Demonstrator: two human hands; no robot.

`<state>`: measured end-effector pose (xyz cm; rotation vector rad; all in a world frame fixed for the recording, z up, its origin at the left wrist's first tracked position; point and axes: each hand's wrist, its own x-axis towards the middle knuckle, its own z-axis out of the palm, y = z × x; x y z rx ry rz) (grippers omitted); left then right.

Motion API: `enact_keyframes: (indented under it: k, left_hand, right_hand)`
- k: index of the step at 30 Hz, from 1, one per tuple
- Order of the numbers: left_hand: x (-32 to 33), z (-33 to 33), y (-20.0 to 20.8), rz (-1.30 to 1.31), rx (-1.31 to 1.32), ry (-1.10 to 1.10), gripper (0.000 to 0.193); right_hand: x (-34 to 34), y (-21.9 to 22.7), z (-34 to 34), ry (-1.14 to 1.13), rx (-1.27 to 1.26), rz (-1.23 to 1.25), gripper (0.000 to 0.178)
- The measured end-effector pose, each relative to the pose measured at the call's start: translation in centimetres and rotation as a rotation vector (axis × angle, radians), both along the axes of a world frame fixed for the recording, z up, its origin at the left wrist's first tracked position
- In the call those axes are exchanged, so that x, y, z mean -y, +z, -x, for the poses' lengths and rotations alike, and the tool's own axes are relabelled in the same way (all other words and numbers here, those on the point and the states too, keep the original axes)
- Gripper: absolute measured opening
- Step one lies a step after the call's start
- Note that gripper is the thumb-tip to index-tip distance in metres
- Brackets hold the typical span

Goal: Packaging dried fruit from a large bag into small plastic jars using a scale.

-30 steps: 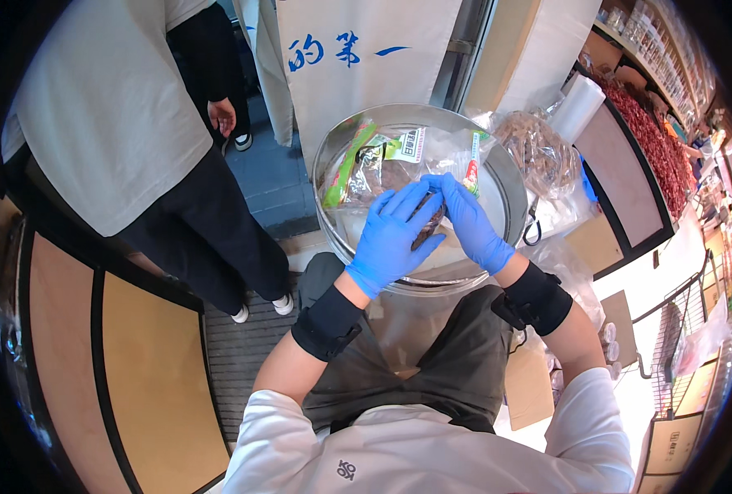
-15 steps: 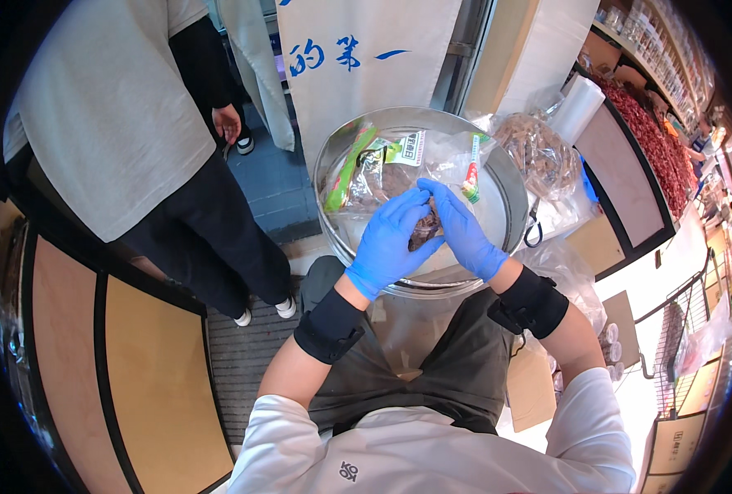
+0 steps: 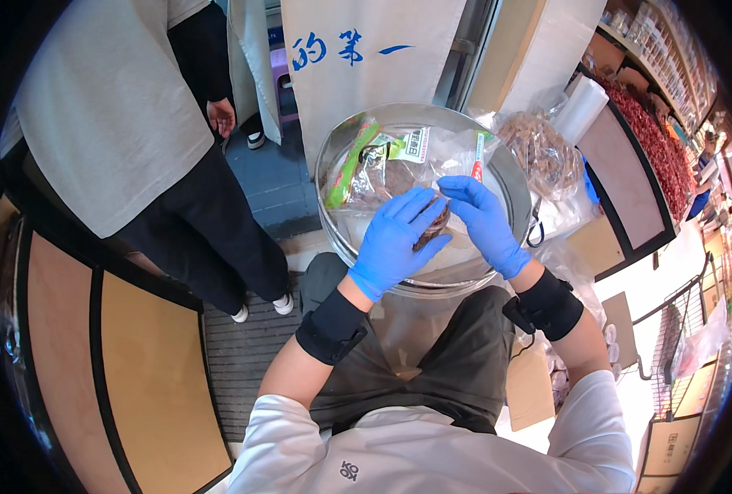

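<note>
A wide metal basin [image 3: 506,177] sits in front of me with clear plastic packets [image 3: 382,160] of brown food inside, some with green and white labels. My left hand [image 3: 395,239], in a blue glove, is curled around a small clear bag of dark brown pieces [image 3: 432,229] over the basin. My right hand [image 3: 485,218], also in a blue glove, pinches the same bag from the right, fingers bent over its top. Both wrists wear black bands.
A person in a light top and dark trousers [image 3: 177,198] stands close at the left. A white cloth with blue marks [image 3: 366,49] hangs behind the basin. A bag of brown strips [image 3: 539,152], a plastic roll [image 3: 580,107] and trays of red goods [image 3: 654,148] lie right.
Both hands have drawn slightly apart and lifted the small bag, so the dark contents now show between them. The person at the left has shifted a little.
</note>
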<state>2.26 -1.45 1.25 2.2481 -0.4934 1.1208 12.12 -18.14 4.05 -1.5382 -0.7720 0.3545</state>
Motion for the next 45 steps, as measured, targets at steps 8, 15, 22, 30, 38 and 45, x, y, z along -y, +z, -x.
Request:
enact_keyframes:
  k: [8, 15, 22, 30, 38, 45]
  left_hand:
    - [0.1, 0.1, 0.4, 0.078, -0.080, -0.017, 0.050]
    - [-0.3, 0.2, -0.2, 0.132, -0.109, -0.052, 0.050]
    - [0.0, 0.3, 0.3, 0.274, -0.154, -0.036, 0.058]
    - [-1.3, -0.6, 0.5, -0.193, -0.102, 0.097, 0.049]
    - [-0.3, -0.3, 1.1, -0.108, -0.119, 0.076, 0.051]
    - [-0.4, -0.3, 0.3, -0.195, -0.144, 0.132, 0.050]
  right_hand:
    - [-0.4, 0.1, -0.2, 0.077, -0.052, -0.014, 0.036]
    - [-0.6, 0.5, 0.0, 0.090, -0.254, -0.047, 0.046]
    - [-0.5, -0.6, 0.3, 0.075, -0.320, -0.056, 0.046]
    - [0.2, -0.1, -0.9, 0.008, -0.379, -0.018, 0.035]
    - [4.7, -1.0, -1.0, 0.017, 0.553, 0.826, 0.032]
    - [6.8, -4.1, -1.6, -0.298, 0.729, 1.075, 0.023]
